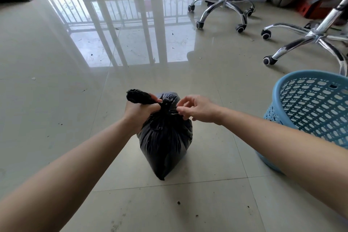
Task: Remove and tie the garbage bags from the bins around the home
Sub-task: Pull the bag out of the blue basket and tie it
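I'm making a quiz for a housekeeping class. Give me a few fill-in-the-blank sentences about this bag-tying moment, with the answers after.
1. The garbage bag is ____ in colour.
2. The left hand grips the bag's twisted ____ end beside the knot.
3. The perforated basket to the person's right is ____ in colour.
4. The bag rests on the tiled ____.

Missing words: black; top; blue; floor
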